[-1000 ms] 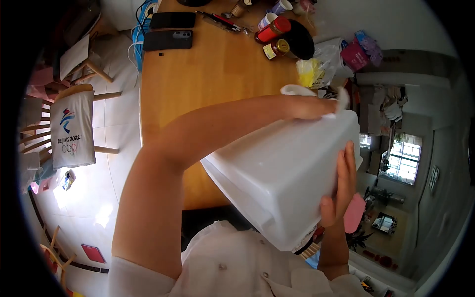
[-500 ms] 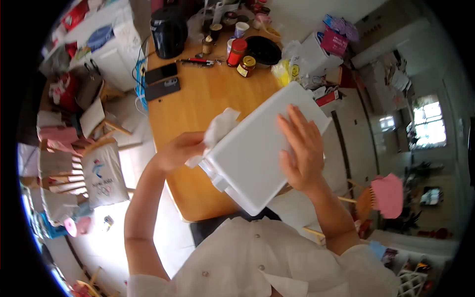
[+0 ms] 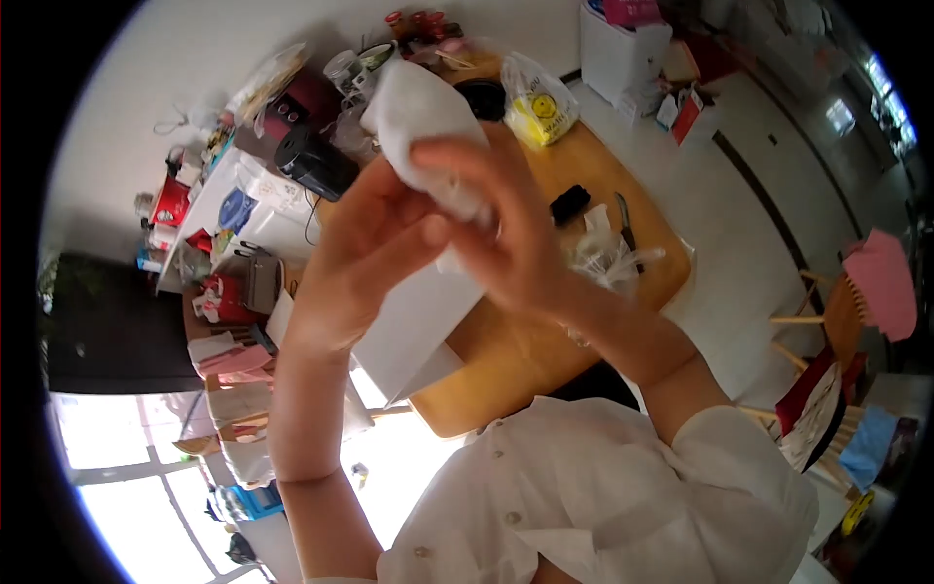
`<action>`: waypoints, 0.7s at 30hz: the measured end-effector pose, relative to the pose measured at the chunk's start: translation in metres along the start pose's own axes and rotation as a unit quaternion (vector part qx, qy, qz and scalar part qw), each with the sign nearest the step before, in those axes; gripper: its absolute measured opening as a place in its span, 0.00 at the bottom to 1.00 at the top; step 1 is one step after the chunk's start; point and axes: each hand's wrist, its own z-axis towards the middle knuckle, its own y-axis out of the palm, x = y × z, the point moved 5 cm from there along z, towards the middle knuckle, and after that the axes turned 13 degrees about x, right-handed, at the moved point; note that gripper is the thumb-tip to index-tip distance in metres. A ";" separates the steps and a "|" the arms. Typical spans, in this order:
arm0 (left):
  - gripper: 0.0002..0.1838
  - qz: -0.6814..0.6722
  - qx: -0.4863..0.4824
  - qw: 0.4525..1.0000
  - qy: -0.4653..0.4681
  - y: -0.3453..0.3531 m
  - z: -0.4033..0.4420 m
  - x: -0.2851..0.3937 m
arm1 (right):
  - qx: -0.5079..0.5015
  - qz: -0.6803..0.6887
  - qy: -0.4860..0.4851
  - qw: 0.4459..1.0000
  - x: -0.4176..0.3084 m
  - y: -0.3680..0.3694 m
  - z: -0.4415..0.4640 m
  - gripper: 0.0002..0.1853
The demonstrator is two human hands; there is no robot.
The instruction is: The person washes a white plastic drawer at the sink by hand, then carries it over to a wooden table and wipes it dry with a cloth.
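A crumpled white cloth or tissue point(image 3: 423, 112) is raised in front of me, bunched between both hands. My left hand point(image 3: 355, 263) is closed, its fingers curled around the lower end of the white bundle. From the other side my right hand point(image 3: 511, 234) is wrapped over it, fingers bent across its face. Behind and below the hands is the white box point(image 3: 418, 316) on the wooden table point(image 3: 506, 375); my hands and forearms cover much of it. Slight blur hides exactly where the fingertips meet.
To the right on the table lie a clear plastic bag point(image 3: 603, 253), a knife point(image 3: 625, 219) and a small black item point(image 3: 570, 204). A yellow-and-white bag point(image 3: 540, 102) and a black kettle point(image 3: 316, 165) stand farther back. A chair with pink cloth point(image 3: 876, 282) is at right.
The white box has gone from my hands down to the table's left part. My right hand has left the box's face and joined my left on the white bundle, now raised. The view has turned.
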 end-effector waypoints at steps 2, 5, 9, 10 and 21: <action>0.33 0.119 0.033 0.990 0.072 0.011 0.004 0.006 | 0.011 0.044 0.031 0.998 0.026 -0.033 0.018 0.25; 0.49 0.532 0.034 0.835 0.139 0.017 -0.015 -0.016 | 0.141 0.062 0.175 0.972 0.060 -0.088 0.018 0.20; 0.56 0.766 0.046 0.637 0.068 -0.002 -0.033 -0.074 | 0.060 0.118 0.267 0.955 0.113 -0.093 -0.025 0.18; 0.57 0.753 0.061 0.653 0.046 -0.010 -0.034 -0.083 | -0.002 0.123 0.299 0.946 0.120 -0.088 -0.037 0.19; 0.59 0.671 0.133 0.729 0.033 -0.065 -0.040 -0.115 | -0.028 0.191 0.656 0.730 0.236 -0.063 -0.252 0.21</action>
